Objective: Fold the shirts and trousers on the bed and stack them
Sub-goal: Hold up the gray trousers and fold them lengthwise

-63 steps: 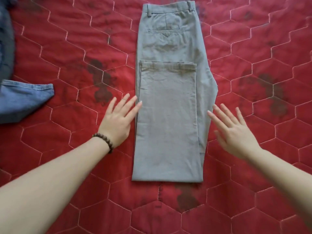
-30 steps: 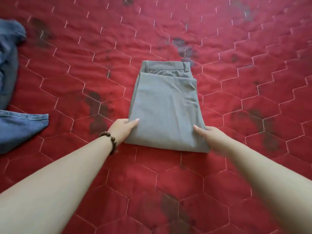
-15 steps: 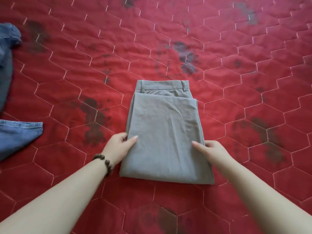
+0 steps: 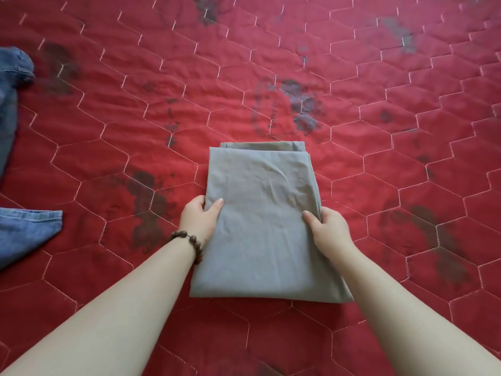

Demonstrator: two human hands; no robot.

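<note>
Grey trousers (image 4: 260,226), folded into a soft, light, floppy rectangle, lying mid-bed (image 4: 352,77). Left hand (image 4: 199,219) and right hand (image 4: 329,230) pinching opposite side edges, thumbs on top. Likely sagging unless supported underneath. Blue jeans (image 4: 24,232) waiting far left.

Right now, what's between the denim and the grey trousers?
Head view: only bare red quilt between the denim and the folded grey trousers; nothing else lies there.

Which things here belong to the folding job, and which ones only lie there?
Job: folded grey trousers, left hand, right hand, blue jeans waiting at the left.
Not the job: bead bracelet, red quilt.
</note>
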